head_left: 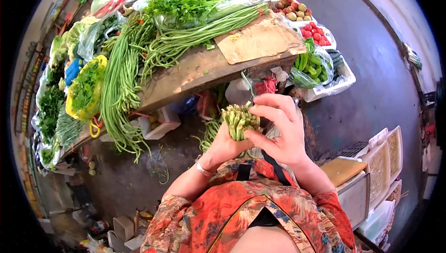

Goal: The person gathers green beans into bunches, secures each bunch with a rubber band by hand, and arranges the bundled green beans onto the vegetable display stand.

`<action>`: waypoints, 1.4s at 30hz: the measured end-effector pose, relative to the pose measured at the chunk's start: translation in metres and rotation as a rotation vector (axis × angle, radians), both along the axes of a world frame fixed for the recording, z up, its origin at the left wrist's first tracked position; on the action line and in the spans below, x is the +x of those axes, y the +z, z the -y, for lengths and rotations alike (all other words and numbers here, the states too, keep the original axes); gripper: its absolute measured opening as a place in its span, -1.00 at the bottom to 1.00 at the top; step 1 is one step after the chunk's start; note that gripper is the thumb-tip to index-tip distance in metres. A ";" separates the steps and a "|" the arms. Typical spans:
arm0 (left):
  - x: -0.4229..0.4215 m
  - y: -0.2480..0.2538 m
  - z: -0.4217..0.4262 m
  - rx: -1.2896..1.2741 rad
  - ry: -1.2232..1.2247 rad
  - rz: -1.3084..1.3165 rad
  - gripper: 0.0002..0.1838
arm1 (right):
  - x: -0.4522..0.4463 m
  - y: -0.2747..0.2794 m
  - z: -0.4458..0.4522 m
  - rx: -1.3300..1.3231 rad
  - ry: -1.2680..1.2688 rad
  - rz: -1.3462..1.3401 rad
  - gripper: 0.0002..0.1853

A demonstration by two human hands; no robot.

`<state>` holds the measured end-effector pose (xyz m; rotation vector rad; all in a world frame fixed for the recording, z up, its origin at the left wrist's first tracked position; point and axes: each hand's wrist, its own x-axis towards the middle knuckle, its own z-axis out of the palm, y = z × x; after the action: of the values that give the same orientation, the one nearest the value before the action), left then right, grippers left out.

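One long-bean bundle (239, 121) is clamped in the left hand (226, 145). Beside it, the right hand (287, 129) has fingertips apart; its grip I cannot tell. I judge the bundle light, bendable, easily bruised: best encircled gently, mid-length. Beyond the left hand, two long-bean heaps (120, 78) lie on one counter (186, 73).
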<state>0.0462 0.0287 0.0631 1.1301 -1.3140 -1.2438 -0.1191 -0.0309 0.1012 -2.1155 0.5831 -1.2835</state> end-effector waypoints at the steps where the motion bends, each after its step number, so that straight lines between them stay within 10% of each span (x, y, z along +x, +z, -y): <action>1: 0.000 -0.005 -0.001 -0.014 -0.034 0.063 -0.52 | 0.000 0.007 0.003 -0.110 -0.005 -0.047 -0.54; 22: -0.004 -0.036 -0.027 -0.004 -0.146 0.159 -0.49 | 0.021 -0.025 -0.004 -0.161 0.319 -0.078 -0.78; 25: -0.004 -0.041 -0.016 -0.343 -0.082 0.280 -0.39 | 0.022 -0.006 -0.006 -0.125 0.231 -0.104 -0.73; 38: -0.003 -0.005 -0.030 0.135 -0.256 0.129 -0.73 | 0.020 -0.015 -0.010 -0.148 0.292 -0.175 -0.75; 42: -0.005 -0.011 -0.028 0.222 -0.270 0.086 -0.46 | 0.020 -0.018 -0.012 -0.153 0.274 -0.159 -0.82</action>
<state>0.0412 0.0564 0.0524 1.1993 -1.4556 -1.5855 -0.0993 -0.0190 0.0830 -2.3434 0.2516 -1.0421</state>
